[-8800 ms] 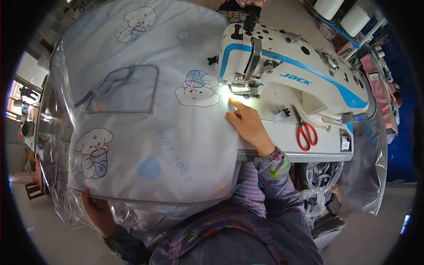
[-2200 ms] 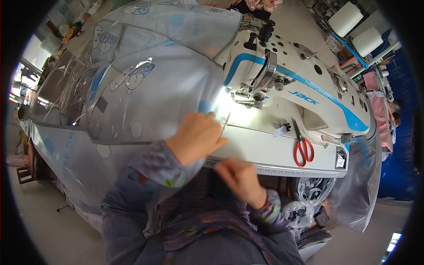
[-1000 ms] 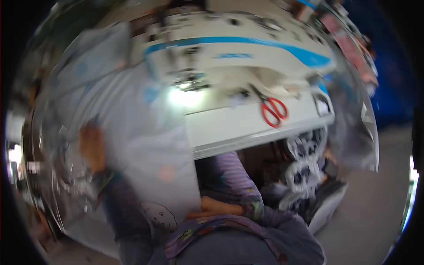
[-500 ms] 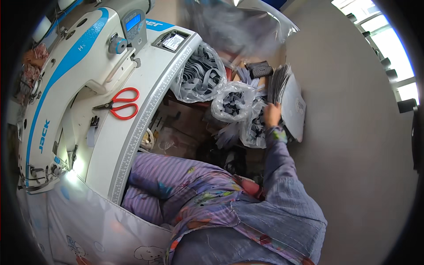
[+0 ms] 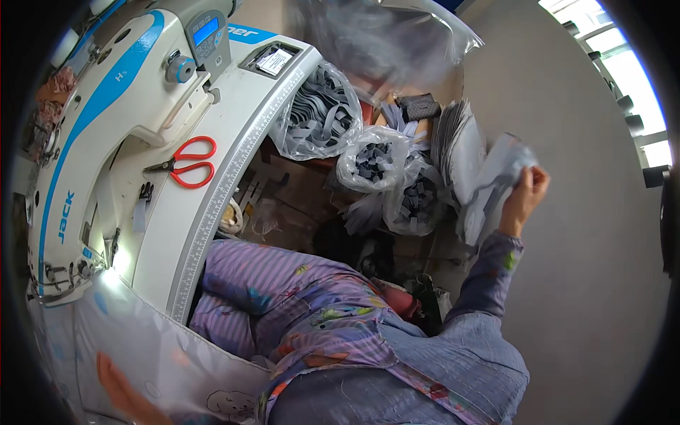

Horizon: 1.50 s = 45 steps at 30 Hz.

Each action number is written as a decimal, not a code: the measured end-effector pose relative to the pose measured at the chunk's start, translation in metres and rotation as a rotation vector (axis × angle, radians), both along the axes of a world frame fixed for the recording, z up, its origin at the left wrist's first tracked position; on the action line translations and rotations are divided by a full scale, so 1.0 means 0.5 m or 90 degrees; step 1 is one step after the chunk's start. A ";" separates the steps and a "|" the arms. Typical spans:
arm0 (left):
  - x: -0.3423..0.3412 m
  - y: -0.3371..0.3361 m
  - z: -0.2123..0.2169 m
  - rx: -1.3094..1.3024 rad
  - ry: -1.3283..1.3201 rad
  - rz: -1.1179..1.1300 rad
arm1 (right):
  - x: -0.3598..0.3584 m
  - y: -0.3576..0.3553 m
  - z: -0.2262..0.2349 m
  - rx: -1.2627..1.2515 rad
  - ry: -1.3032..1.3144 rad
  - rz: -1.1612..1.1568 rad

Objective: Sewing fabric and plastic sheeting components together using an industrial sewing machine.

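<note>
Beside stack (image 5: 453, 145), right hand (image 5: 525, 200) outstretched, pinching pale piece (image 5: 498, 170); left hand (image 5: 126, 391) blurred, open, over printed cloth (image 5: 166, 350).

Red-handled scissors (image 5: 172, 166) on tabletop (image 5: 161, 212), left of frame. Clear bag (image 5: 303, 147) of grey strips (image 5: 319, 106), upper centre; two smaller bags (image 5: 352, 177) lower right of it. Bright window (image 5: 629, 76), upper right.

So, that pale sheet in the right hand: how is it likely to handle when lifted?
Probably floppy: the pale sheet looks thin and bends rather than staying flat. Likely light too, since the right hand alone holds it by one edge. Its neighbours may drag along, as similar sheets stand close together in the stack.
</note>
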State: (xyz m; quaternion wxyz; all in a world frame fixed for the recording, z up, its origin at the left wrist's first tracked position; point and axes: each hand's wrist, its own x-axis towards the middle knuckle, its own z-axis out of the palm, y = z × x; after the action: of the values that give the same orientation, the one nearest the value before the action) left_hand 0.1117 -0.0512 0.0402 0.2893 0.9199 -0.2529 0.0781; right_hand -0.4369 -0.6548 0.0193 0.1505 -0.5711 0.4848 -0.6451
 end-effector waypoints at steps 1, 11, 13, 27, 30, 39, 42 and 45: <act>-0.042 -0.096 0.032 0.003 0.003 -0.110 | 0.108 0.059 0.072 -0.013 -0.124 0.072; -0.250 -0.330 0.051 -0.169 0.290 -0.517 | 0.679 0.558 0.166 -0.263 0.050 0.972; -0.216 -0.177 0.007 -0.234 0.279 -0.330 | 0.747 0.621 0.167 -0.310 -0.149 1.107; -0.067 0.379 0.044 0.403 -0.034 0.432 | 0.929 0.693 -0.138 -0.319 0.564 1.015; -0.027 0.175 0.035 0.323 -0.264 0.345 | 0.945 0.695 -0.138 -0.301 0.578 0.994; 0.073 -0.221 -0.165 0.041 -0.091 -0.045 | 0.886 0.690 -0.132 -0.202 0.625 1.022; 0.075 -0.215 -0.169 0.051 -0.084 -0.041 | 0.812 0.692 -0.149 -0.012 0.683 1.110; 0.084 -0.229 -0.159 0.043 -0.098 -0.062 | 0.777 0.701 -0.181 0.295 0.564 1.286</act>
State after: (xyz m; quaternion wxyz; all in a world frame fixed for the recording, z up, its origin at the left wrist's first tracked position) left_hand 0.1539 -0.1658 -0.0395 0.2414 0.9071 -0.3212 0.1254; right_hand -0.0486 -0.3045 -0.0712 0.5209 -0.8385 -0.0811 0.1374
